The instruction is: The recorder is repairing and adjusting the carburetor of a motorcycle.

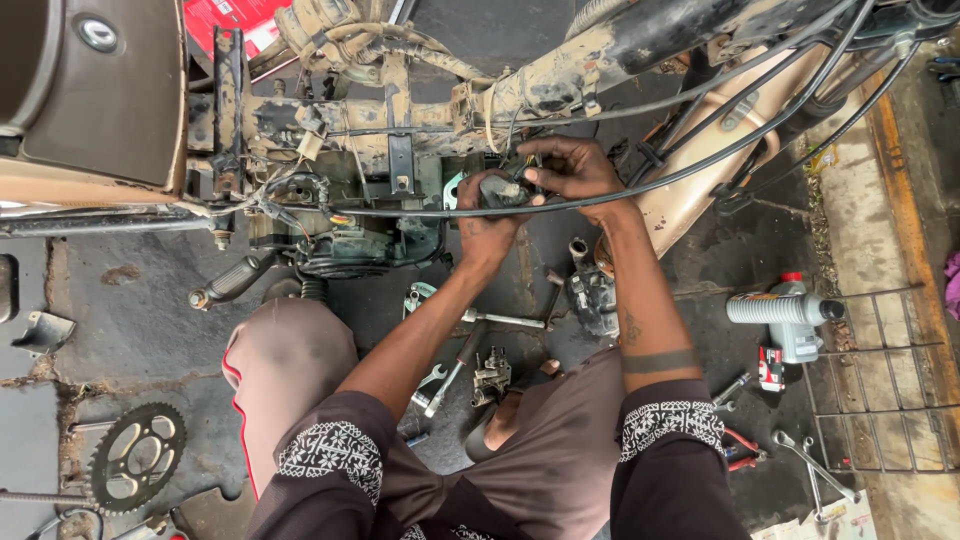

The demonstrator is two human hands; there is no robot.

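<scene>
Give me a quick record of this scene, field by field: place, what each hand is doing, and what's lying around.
place: stripped, mud-caked motorcycle frame over a stained concrete floor
left hand: grips a small grey part
right hand: pinches the same part from above
floor items: sprocket, oil bottle, spanners

Both hands, left (487, 232) and right (570, 166), grip small grey part (500, 190) under muddy motorcycle frame (420, 110); sprocket (137, 457) on floor.

The oil-stained concrete floor (140, 300) carries a sprocket (135, 457), grey oil bottle (785, 315), and wrenches (815, 470).
</scene>
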